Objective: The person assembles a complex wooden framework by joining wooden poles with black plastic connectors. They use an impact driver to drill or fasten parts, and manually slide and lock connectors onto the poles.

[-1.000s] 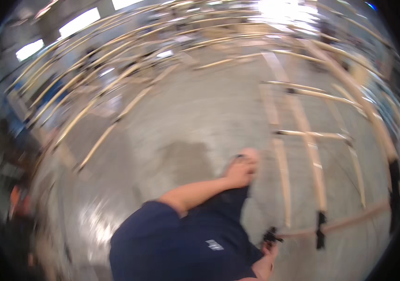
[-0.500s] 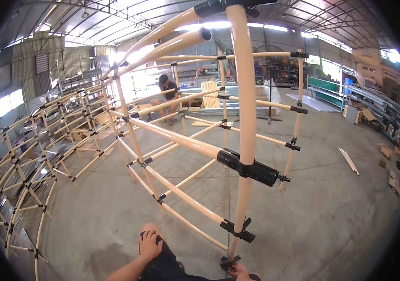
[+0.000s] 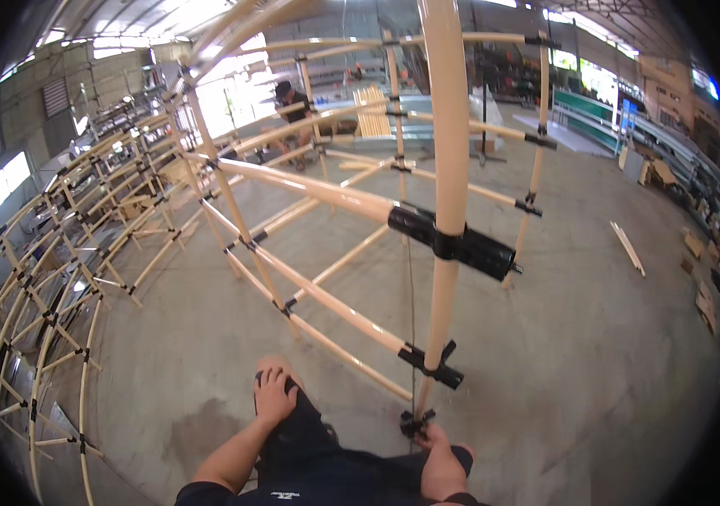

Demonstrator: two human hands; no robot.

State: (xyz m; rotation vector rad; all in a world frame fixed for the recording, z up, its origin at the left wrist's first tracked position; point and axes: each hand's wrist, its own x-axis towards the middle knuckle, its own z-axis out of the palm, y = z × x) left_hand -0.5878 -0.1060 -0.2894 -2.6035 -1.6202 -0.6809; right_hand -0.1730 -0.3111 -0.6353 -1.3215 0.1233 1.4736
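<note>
My left hand [image 3: 275, 395] lies flat over my left knee, its fingers spread and holding nothing. Low down, my right hand [image 3: 434, 438] has its fingers closed at a black pipe joint [image 3: 415, 421] near the foot of an upright beige pipe [image 3: 446, 126]. The fingertips are partly hidden by the joint. Higher on that same upright sit another black joint [image 3: 431, 364] and a larger black joint [image 3: 453, 242]. From the larger one a beige crosspipe [image 3: 318, 189] runs off to the left.
The pipe frame [image 3: 309, 336] spreads ahead and left of me. More beige racks [image 3: 48, 316] stand along the left. Farther back a person [image 3: 294, 110] in dark clothes is beside the frame. Loose pipes [image 3: 627, 248] and cardboard pieces [image 3: 705, 305] lie on the right floor.
My view has tilted downward, so the frame sits higher and more of my forearms shows. Both hands keep their places, the left on the knee, the right at the low joint.
</note>
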